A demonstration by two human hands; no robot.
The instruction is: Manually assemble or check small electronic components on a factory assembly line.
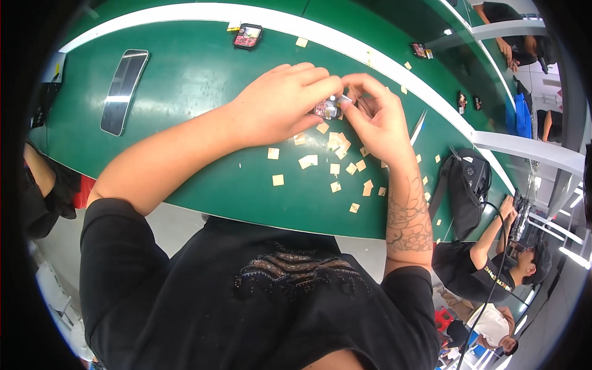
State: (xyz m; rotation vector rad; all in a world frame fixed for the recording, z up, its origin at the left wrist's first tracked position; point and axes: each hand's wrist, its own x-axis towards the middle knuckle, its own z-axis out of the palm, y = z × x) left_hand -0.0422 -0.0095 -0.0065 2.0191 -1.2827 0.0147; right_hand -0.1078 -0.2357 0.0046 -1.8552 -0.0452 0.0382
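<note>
My left hand (285,102) reaches in over the green table and is closed on a small, dark-edged electronic module (328,108), with red and silver parts showing on its face. The module's far side is covered by my fingers. At its right edge my right hand (379,120) is closed in a pinch, thumb and forefinger together by a small whitish piece (346,98). Whether that piece is loose or part of the module I cannot tell. Below both hands, several small square cream-coloured pieces (338,143) lie scattered, some overlapping.
A smartphone (125,92) lies at the left. Near the white rail (185,11) sits another small dark module (248,36). Metal tweezers (419,127) and a black bag (467,191) are to the right. Co-workers (481,259) sit along the right; another person (43,188) is at the left edge.
</note>
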